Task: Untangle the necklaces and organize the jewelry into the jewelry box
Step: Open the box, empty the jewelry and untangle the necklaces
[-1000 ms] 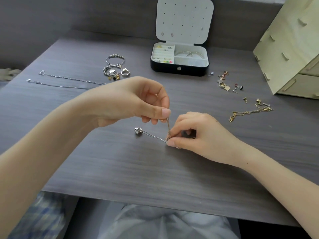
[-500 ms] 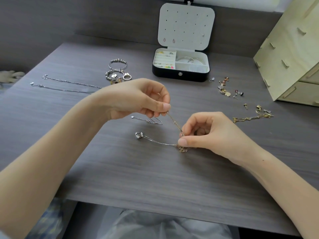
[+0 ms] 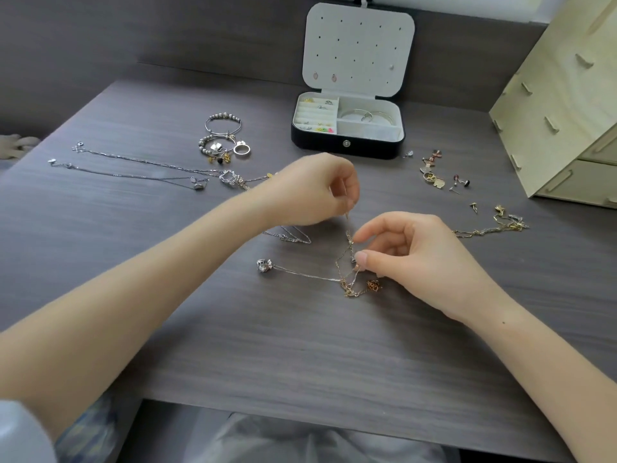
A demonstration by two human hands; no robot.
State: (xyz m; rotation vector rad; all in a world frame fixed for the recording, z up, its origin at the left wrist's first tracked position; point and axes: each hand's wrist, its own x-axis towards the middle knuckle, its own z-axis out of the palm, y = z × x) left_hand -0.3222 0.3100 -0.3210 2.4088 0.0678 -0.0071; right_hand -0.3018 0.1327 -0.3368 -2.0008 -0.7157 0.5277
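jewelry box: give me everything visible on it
The jewelry box is a small case with rounded corners, black outside and pale-lined inside, with a round snap on its front wall. Its lid stands open and upright, dotted with small holes; two pinkish earrings hang low on its left. The left section has ring slots holding small pieces; the right compartment holds thin silver bangles. It sits toward the table's far side, untouched by either hand.

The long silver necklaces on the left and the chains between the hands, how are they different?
The two long silver necklaces lie stretched out straight; the gold and silver chains are knotted together. Nobody touches the silver necklaces; the left hand and right hand both pinch the knotted chains. Both are thin chains on the grey table.
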